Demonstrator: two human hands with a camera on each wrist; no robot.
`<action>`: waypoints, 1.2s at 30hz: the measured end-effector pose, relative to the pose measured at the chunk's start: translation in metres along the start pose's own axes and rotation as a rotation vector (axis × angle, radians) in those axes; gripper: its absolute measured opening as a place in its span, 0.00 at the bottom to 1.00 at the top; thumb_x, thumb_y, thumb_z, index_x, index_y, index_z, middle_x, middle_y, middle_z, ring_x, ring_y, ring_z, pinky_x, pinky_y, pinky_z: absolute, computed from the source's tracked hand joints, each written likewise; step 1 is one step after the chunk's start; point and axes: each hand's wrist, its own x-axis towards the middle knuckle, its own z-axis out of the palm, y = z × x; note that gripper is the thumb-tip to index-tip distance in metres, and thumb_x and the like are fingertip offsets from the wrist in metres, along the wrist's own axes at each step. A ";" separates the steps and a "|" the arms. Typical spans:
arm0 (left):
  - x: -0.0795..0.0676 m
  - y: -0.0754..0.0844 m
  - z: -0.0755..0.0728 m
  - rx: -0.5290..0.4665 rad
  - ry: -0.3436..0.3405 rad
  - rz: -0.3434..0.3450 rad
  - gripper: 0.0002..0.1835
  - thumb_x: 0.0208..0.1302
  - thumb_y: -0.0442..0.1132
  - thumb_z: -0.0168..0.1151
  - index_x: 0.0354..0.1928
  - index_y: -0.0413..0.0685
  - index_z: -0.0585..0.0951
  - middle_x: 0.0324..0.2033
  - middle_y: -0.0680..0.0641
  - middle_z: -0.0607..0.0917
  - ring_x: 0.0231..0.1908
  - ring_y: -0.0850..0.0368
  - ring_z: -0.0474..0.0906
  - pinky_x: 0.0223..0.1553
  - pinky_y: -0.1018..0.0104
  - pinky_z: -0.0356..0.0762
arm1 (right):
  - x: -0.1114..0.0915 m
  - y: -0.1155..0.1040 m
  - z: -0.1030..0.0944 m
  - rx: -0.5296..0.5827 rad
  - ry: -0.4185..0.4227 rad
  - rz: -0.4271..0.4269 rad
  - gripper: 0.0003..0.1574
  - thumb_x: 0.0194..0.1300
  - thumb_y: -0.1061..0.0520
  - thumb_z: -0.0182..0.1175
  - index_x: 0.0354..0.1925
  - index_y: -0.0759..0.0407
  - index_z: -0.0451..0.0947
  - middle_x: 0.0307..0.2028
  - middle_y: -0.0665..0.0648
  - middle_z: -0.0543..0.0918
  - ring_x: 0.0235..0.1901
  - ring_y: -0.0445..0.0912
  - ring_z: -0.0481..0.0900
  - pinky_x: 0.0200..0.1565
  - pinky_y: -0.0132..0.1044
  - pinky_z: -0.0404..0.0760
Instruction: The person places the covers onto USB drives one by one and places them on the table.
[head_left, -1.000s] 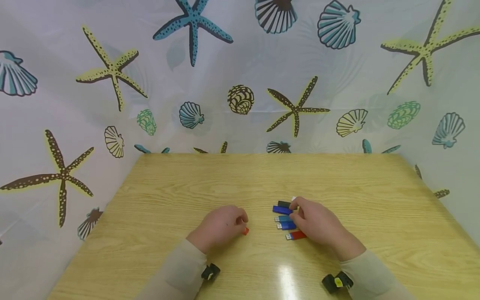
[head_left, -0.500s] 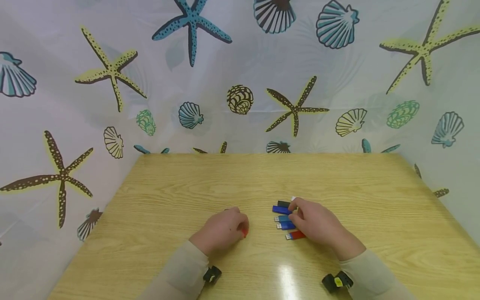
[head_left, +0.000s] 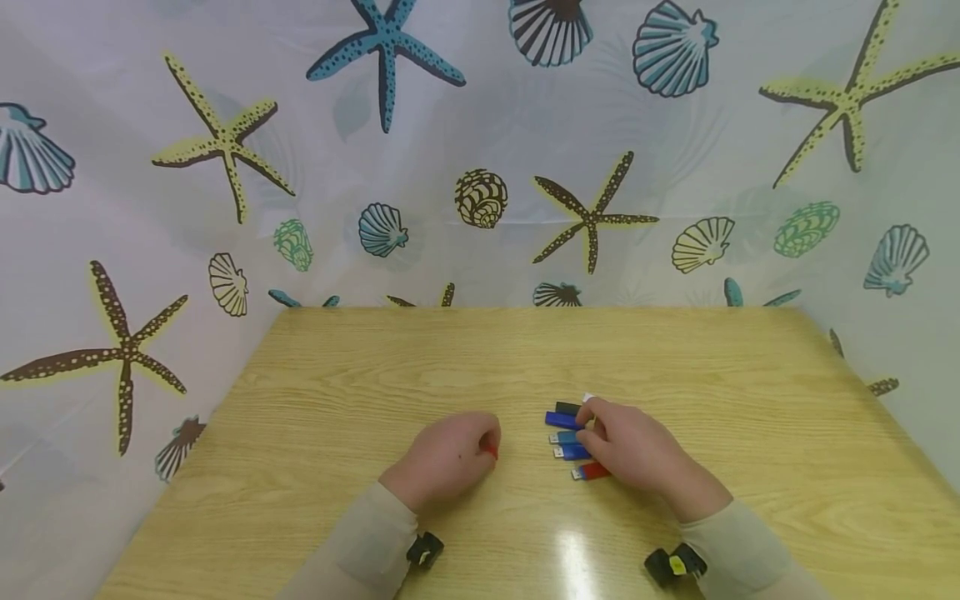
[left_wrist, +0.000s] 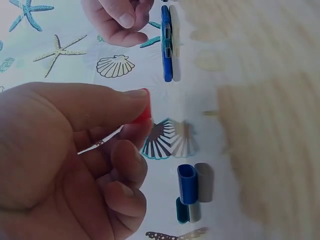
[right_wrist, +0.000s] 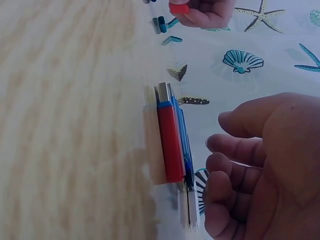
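In the head view my left hand [head_left: 442,458] is left of the table's middle. Its thumb and index finger pinch a small red cap [left_wrist: 145,107], partly covered by the thumb. The other fingers curl loosely. To the right, my right hand [head_left: 637,442] hovers beside a row of USB sticks, its fingers loosely bent and holding nothing. A red USB stick [right_wrist: 171,142] is nearest in that row. Beyond it are a blue stick [head_left: 572,452], a light blue one [head_left: 564,437], a dark blue one [head_left: 562,420] and a black one [head_left: 567,408].
A blue cap [left_wrist: 188,185] and a teal cap [left_wrist: 182,210] are on the table beyond my left hand, hidden in the head view. A white piece [head_left: 588,397] shows at the row's far end. A patterned cloth [head_left: 480,267] borders the wooden table [head_left: 360,358].
One second ago the red cap showed below my left fingertips; now it is pinched and mostly covered, slightly farther from me. My right hand has barely moved.
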 end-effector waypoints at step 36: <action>-0.004 -0.001 -0.006 -0.085 0.085 0.011 0.07 0.72 0.42 0.63 0.47 0.60 0.77 0.29 0.60 0.79 0.26 0.60 0.74 0.31 0.64 0.73 | -0.007 -0.001 0.000 -0.054 -0.026 -0.048 0.05 0.72 0.55 0.59 0.36 0.47 0.77 0.23 0.47 0.73 0.23 0.43 0.69 0.28 0.39 0.69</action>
